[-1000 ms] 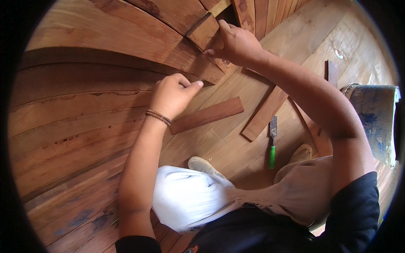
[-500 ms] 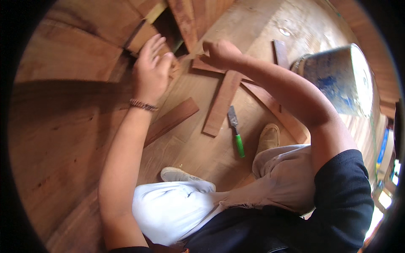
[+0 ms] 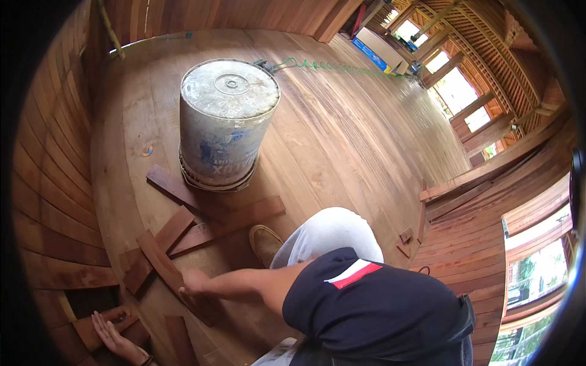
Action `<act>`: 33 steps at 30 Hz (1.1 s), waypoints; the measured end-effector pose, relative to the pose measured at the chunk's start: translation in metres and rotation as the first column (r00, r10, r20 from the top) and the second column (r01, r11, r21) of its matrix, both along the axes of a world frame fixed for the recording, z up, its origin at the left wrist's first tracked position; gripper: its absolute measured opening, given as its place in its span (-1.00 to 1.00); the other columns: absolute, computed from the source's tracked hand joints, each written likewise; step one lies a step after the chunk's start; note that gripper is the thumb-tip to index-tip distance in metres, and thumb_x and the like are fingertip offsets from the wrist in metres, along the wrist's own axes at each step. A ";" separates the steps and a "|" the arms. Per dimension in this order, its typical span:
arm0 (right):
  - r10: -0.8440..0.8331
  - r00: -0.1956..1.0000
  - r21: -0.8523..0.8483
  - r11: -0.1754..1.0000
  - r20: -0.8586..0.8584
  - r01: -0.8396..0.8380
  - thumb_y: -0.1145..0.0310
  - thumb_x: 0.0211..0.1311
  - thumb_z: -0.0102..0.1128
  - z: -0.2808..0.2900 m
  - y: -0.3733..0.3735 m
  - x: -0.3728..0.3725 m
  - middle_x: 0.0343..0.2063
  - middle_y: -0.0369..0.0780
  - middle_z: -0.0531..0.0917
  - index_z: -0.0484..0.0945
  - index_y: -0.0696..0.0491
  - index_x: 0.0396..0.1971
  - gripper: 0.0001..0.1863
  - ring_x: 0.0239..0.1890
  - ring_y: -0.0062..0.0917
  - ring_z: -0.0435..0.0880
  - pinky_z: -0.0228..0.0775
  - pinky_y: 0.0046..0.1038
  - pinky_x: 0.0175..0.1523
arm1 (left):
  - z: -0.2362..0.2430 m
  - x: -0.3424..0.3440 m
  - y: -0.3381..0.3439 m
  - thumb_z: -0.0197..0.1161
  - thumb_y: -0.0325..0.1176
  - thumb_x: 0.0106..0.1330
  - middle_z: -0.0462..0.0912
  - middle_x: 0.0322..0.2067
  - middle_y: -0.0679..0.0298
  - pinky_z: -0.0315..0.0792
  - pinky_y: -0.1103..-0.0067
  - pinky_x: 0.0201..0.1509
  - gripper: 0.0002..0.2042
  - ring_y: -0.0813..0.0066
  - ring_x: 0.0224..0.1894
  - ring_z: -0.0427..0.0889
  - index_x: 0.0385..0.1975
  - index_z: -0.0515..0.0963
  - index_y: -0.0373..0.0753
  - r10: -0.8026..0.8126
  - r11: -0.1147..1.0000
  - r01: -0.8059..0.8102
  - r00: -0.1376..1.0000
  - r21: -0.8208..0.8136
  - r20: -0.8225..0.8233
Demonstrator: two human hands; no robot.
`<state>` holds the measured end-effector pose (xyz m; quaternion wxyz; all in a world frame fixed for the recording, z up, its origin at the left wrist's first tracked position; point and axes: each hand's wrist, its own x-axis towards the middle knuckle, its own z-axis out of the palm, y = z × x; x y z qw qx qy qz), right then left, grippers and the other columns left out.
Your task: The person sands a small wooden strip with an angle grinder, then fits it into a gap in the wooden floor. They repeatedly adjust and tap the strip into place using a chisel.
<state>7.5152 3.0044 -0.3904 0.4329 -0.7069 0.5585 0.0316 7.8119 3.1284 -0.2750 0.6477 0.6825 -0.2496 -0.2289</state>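
My right hand (image 3: 194, 282) is closed at the edge of a reddish-brown wooden board (image 3: 160, 259), its fingertips partly hidden. This board lies slantwise across another short board (image 3: 175, 228). Lower left, my left hand (image 3: 112, 337) has its fingers stretched out and holds nothing. It is beside a piece of wood (image 3: 87, 332) at a dark opening (image 3: 91, 302) low in the plank wall. Between my hands, a further board (image 3: 177, 338) rests on the floor.
An upside-down, paint-stained bucket (image 3: 229, 122) stands beyond the boards, with one board (image 3: 168, 185) by its base. A longer board (image 3: 244, 221) lies near my shoe (image 3: 265, 244). A green coiled hose (image 3: 323, 65) crosses the floor toward a box (image 3: 378, 52). Plank walls (image 3: 52, 201) rise at left.
My view has swung to the right, bringing the whole bucket and far room in. My right hand has come to the board's edge. The green-handled chisel no longer shows.
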 end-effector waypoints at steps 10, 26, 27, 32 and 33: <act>0.047 0.974 0.488 0.859 0.223 -0.153 0.12 0.35 0.33 0.001 -0.029 0.009 -0.33 -0.19 0.78 0.78 0.08 -0.07 -0.64 -0.34 -0.45 0.74 0.65 -0.31 -0.20 | 0.062 -0.044 0.013 0.13 -0.43 0.53 0.63 0.31 0.11 0.31 0.39 0.53 -0.62 0.27 0.39 0.54 0.27 0.61 -0.36 -0.138 0.966 -0.004 0.840 0.259 0.526; -0.432 -0.097 0.441 0.889 0.897 0.124 0.28 0.47 0.28 0.315 -0.006 0.022 -0.43 -0.17 0.68 0.64 0.17 -0.25 -0.77 -0.36 -0.28 0.79 0.81 -0.08 -0.18 | 0.078 -0.063 0.012 0.10 -0.60 0.51 0.40 0.46 -0.14 0.32 0.44 0.55 -0.45 0.17 0.52 0.40 0.50 0.29 -0.42 -0.078 0.996 0.077 0.997 0.048 0.023; -0.443 -0.102 0.452 0.886 0.891 0.101 0.29 0.49 0.26 0.310 0.007 0.030 -0.41 -0.16 0.68 0.64 0.17 -0.24 -0.77 -0.36 -0.27 0.79 0.81 -0.09 -0.19 | 0.077 -0.063 0.012 0.11 -0.61 0.50 0.41 0.45 -0.15 0.33 0.45 0.55 -0.45 0.18 0.51 0.41 0.49 0.29 -0.43 -0.070 0.996 0.069 0.997 0.056 0.016; -0.366 -0.119 0.385 0.894 0.923 0.232 0.22 0.53 0.21 0.300 0.024 0.043 -0.36 -0.13 0.72 0.58 0.11 -0.23 -0.76 -0.34 -0.11 0.84 0.78 0.02 -0.04 | 0.071 -0.058 0.015 0.13 -0.59 0.50 0.38 0.47 -0.13 0.30 0.43 0.56 -0.43 0.18 0.54 0.36 0.52 0.26 -0.43 -0.124 0.988 0.114 0.988 0.100 0.092; -0.403 -0.133 0.425 0.859 0.905 0.284 0.21 0.54 0.21 0.300 0.025 0.045 -0.35 -0.13 0.71 0.57 0.11 -0.22 -0.75 -0.33 -0.11 0.84 0.78 0.02 -0.05 | 0.069 -0.058 0.015 0.12 -0.59 0.51 0.36 0.49 -0.12 0.28 0.42 0.58 -0.42 0.16 0.56 0.33 0.53 0.24 -0.43 -0.138 0.987 0.130 0.987 0.091 0.087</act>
